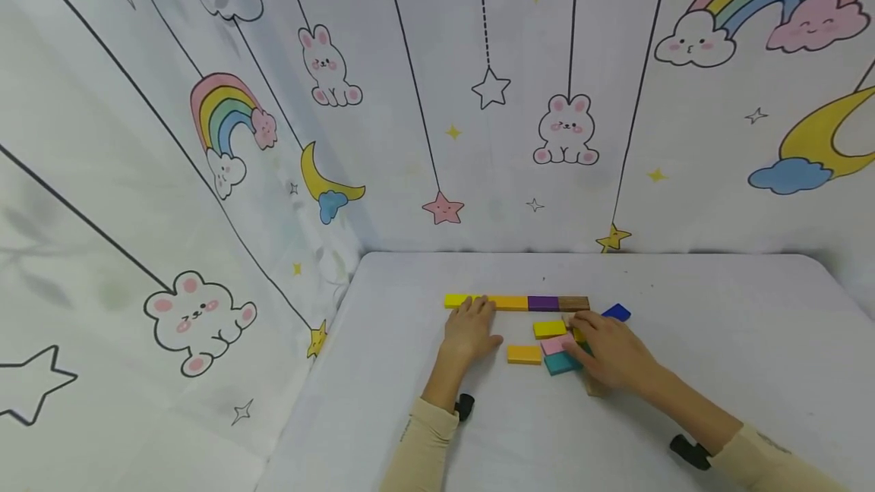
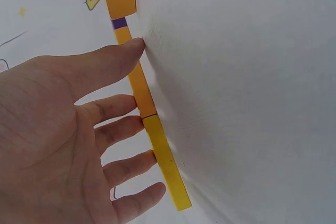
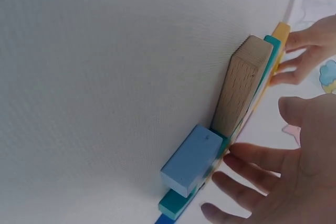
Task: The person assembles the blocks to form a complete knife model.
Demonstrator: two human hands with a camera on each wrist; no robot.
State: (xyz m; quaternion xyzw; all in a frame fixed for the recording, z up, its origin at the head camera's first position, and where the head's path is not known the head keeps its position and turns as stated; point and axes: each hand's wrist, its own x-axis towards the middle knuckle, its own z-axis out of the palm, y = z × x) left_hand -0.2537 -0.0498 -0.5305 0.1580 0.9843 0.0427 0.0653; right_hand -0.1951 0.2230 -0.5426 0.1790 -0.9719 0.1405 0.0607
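A straight row of flat blocks lies on the table: yellow [image 1: 453, 301], orange [image 1: 511, 303], purple [image 1: 543, 304] and brown [image 1: 573, 304]. At its left end my left hand [image 1: 470, 331] rests relaxed fingertips along the yellow and orange blocks, thumb apart. My right hand [image 1: 615, 351] reaches over a loose cluster, fingers spread and loosely bent. Beneath or beside it are a yellow block [image 1: 550, 329], a pink block [image 1: 556, 345] and a teal block [image 1: 562, 363]. In the right wrist view its fingertips are close to a wooden block [image 3: 239, 87] and a light blue block [image 3: 191, 160].
An orange block [image 1: 523, 355] lies between the hands, left of the cluster. A dark blue block [image 1: 617, 312] sits beyond my right hand. The white table [image 1: 383, 386] meets a cloth backdrop [image 1: 396, 226] printed with rabbits, stars and rainbows at its back and left.
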